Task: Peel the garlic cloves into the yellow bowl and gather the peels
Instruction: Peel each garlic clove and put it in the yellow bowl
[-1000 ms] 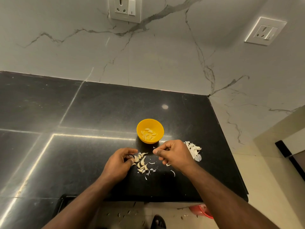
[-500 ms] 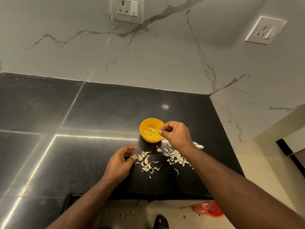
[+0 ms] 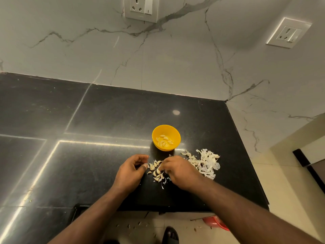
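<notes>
Two hands meet just below the middle of the frame, over a black stone desk (image 3: 98,120), and you look to be mid-task, picking the next clove to peel.

Left of centre, your left hand (image 3: 131,170) rests on the desk with its fingers loosely curled. Something small and pale shows at its fingertips, but you cannot tell whether it pinches a clove or a scrap of peel.

Between your hands, touching both, lies a small heap of unpeeled garlic cloves (image 3: 156,171), with a few loose slivers of skin just below it.

Right of that, your right hand (image 3: 177,170) lies knuckles up, its fingertips bent down into the heap. It seems to be taking hold of a clove, though its fingers hide whatever it grips.

Above the hands, slightly right of centre and apart from both, the yellow bowl (image 3: 166,137) stands upright with a number of peeled cloves inside.

Further right, just beside your right hand, a loose pile of white peels (image 3: 206,163) is spread on the desk.

Judging by the heap, several cloves are not yet peeled. The next move likely calls for a firm pinch on one clove, lifting it clear of the rest, then stripping its skin with both hands.
</notes>
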`<state>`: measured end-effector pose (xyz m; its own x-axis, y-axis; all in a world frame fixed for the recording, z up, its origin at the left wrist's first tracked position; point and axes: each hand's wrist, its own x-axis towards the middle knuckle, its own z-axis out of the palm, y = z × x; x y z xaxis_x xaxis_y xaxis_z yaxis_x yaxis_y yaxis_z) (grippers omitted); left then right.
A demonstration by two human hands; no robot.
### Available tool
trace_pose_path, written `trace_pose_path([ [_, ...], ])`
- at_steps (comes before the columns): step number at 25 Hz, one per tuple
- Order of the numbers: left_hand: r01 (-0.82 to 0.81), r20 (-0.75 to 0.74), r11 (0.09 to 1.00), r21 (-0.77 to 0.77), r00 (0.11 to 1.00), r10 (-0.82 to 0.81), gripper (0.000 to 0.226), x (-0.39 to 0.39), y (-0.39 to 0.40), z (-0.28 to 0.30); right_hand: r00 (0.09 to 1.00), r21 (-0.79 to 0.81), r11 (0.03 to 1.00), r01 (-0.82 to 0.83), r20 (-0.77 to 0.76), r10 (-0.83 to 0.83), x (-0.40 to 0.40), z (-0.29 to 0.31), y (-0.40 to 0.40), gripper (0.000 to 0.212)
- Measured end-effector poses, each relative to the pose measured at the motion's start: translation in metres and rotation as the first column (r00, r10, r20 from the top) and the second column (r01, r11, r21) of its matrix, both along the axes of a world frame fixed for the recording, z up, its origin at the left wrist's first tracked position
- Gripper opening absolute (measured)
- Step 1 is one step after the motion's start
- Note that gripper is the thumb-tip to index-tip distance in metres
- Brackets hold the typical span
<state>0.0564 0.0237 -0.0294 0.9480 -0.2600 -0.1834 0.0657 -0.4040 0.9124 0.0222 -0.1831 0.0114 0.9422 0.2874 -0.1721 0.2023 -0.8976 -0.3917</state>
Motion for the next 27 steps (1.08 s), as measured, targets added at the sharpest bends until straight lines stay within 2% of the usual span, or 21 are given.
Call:
trace_pose_path([
  [3, -0.002, -0.004, 1.000, -0.007, 1.000, 0.002, 0.027, 0.000, 0.000, 0.000, 0.991, -0.076, 0.993, -0.087, 0.093, 0.094, -0.002, -0.012, 0.005, 0.036],
  [8, -0.016, -0.006, 1.000, -0.017, 1.000, 0.016, 0.025, 0.001, 0.001, -0.001, 0.990, -0.166, 0.982, -0.087, 0.096, 0.104, 0.006, -0.013, 0.014, 0.026],
  [9, -0.019, -0.009, 1.000, -0.022, 1.000, 0.019, 0.025, 0.000, 0.001, -0.001, 0.993, -0.136, 0.990, -0.048, 0.098, 0.062, 0.007, -0.013, 0.015, 0.024],
  [11, -0.026, -0.006, 0.999, -0.034, 1.000, 0.026, 0.024, 0.000, 0.001, -0.003, 0.991, 0.052, 0.992, 0.116, 0.054, -0.119, 0.006, -0.008, 0.017, 0.016],
  [13, -0.032, -0.003, 0.999, -0.043, 0.999, 0.032, 0.024, 0.001, 0.001, -0.003, 0.957, 0.261, 0.920, 0.291, -0.073, -0.282, 0.003, -0.002, 0.017, 0.017],
  [15, -0.038, -0.007, 0.998, -0.048, 0.999, 0.038, 0.023, 0.002, 0.001, -0.003, 0.927, 0.385, 0.843, 0.374, -0.145, -0.345, -0.002, 0.003, 0.014, 0.024],
  [19, -0.071, -0.029, 0.996, -0.060, 0.997, 0.069, 0.022, 0.000, -0.001, -0.001, 0.867, 0.495, 0.720, 0.487, -0.171, -0.469, -0.010, 0.005, 0.008, 0.013],
  [21, -0.073, -0.043, 0.995, -0.063, 0.997, 0.070, 0.021, -0.001, -0.002, 0.004, 0.843, 0.496, 0.697, 0.518, -0.159, -0.513, -0.017, 0.005, 0.011, 0.011],
  [24, -0.061, -0.003, 0.995, -0.080, 0.998, 0.060, 0.018, -0.004, -0.007, 0.015, 0.819, 0.556, 0.632, 0.539, -0.170, -0.549, -0.025, 0.004, 0.016, 0.016],
  [27, 0.025, -0.005, 0.984, -0.179, 1.000, -0.026, 0.011, -0.010, -0.020, 0.034, 0.799, 0.685, 0.486, 0.543, -0.244, -0.549, -0.028, 0.005, 0.020, 0.024],
])
